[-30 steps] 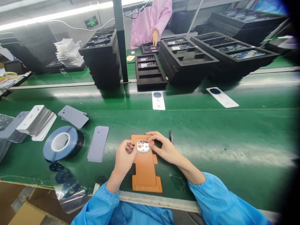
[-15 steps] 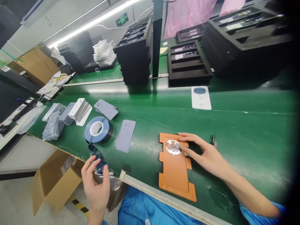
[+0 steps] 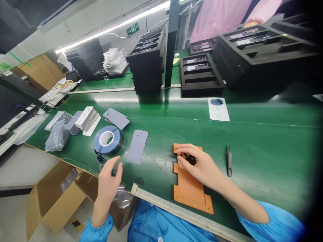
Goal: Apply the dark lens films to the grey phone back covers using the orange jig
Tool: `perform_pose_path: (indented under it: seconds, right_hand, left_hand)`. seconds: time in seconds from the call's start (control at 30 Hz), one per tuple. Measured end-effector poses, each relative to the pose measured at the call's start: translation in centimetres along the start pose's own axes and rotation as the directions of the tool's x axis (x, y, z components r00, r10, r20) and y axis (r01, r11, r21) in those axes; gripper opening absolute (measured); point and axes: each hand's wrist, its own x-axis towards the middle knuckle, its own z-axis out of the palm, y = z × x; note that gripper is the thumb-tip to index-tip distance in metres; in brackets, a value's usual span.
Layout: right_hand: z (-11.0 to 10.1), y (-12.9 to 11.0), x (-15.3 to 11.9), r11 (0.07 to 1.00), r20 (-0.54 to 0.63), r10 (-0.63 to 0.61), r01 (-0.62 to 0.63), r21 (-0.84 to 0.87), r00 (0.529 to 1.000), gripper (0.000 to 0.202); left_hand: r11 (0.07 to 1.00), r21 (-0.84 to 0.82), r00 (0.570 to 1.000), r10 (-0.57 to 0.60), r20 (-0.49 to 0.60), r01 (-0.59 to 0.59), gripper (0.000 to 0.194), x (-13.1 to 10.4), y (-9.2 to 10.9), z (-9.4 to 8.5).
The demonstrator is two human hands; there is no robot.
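Note:
My right hand rests over the upper part of an orange jig plate with notched edges. Its thumb and fingers are apart, on either side of a round black camera-shaped piece with several holes. Down at the table's front edge, my left hand is raised with curved, parted fingers beside a strip of dark round stickers. That strip trails from a blue tape roll, and part of it is hidden behind the hand. Black tweezers lie right of the jig.
Grey phone back-shaped sheets lie between roll and jig; a white sheet with a dark disc lies further back. Black trays stand along the rear. Cardboard boxes stand below the front edge. A person in pink stands across the table.
My right hand has moved left from the jig's right edge to over its top. The round piece there looked silver and now looks black. My left hand has shifted slightly up and right.

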Motion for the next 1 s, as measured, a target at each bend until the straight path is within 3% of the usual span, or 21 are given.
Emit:
perform_pose_path:
  seconds: [0.07, 0.13, 0.2, 0.3, 0.4, 0.57, 0.67, 0.73, 0.8, 0.87, 0.93, 1.0]
  right_hand:
    - [0.6, -0.8, 0.4, 0.999, 0.048, -0.038, 0.038, 0.005, 0.998, 0.014]
    - [1.0, -1.2, 0.7, 0.998, 0.081, -0.061, 0.060, 0.010, 0.995, 0.016]
    - [1.0, -1.2, 0.6, 0.998, 0.085, -0.062, 0.061, 0.015, 0.994, 0.017]
    - [0.5, -0.6, 0.1, 0.999, 0.063, -0.025, 0.023, 0.030, 0.998, 0.018]
    - [-0.5, 0.2, -0.5, 0.998, 0.028, 0.044, -0.045, 0.046, 0.999, 0.019]
    - [-1.7, 0.3, -0.6, 0.993, 0.008, 0.081, -0.082, 0.084, 0.997, 0.020]
    - [-1.7, -0.1, -0.6, 0.981, 0.044, 0.137, -0.141, 0.133, 0.990, 0.020]
    - [-1.5, -0.3, -0.7, 0.945, 0.093, 0.218, -0.234, 0.228, 0.972, 0.023]
    - [-1.1, -0.5, -0.7, 0.858, 0.157, 0.303, -0.341, 0.385, 0.940, 0.036]
    - [-0.9, -0.6, -0.6, 0.732, 0.217, 0.350, -0.411, 0.544, 0.911, 0.054]
    - [-0.9, -0.6, -0.4, 0.631, 0.245, 0.344, -0.416, 0.655, 0.907, 0.063]
    - [-1.1, -0.3, -0.2, 0.592, 0.227, 0.321, -0.382, 0.710, 0.920, 0.061]
  left_hand:
    - [0.998, 0.008, 0.982, 0.054, 0.179, -0.057, 0.039, 0.3, 0.1, 1.7]
    - [0.996, 0.063, 0.966, 0.045, 0.256, -0.063, 0.057, 0.3, 0.4, 3.9]
    - [0.992, 0.113, 0.967, 0.018, 0.253, -0.048, 0.062, 0.3, 0.9, 5.9]
    - [0.988, 0.143, 0.978, 0.022, 0.205, -0.053, 0.044, 0.0, 1.8, 7.6]
    - [0.991, 0.127, 0.984, 0.028, 0.177, -0.051, 0.030, -0.3, 3.0, 7.8]
    - [0.999, 0.031, 0.990, -0.034, 0.137, 0.030, 0.033, -0.9, 4.6, 6.9]
    - [1.000, -0.018, 0.999, -0.018, 0.042, 0.019, 0.032, -0.9, 5.0, 6.4]
    - [0.997, -0.037, 0.997, 0.061, -0.053, -0.063, 0.030, -0.8, 5.5, 6.2]
    - [0.973, -0.061, 0.970, 0.217, -0.114, -0.225, 0.030, -0.8, 6.2, 6.2]
    - [0.904, -0.102, 0.908, 0.403, -0.120, -0.415, 0.036, -1.1, 7.3, 6.4]
    - [0.818, -0.156, 0.833, 0.549, -0.075, -0.553, 0.042, -1.9, 8.6, 7.0]
    - [0.756, -0.200, 0.772, 0.636, -0.003, -0.623, 0.045, -3.0, 10.0, 7.9]
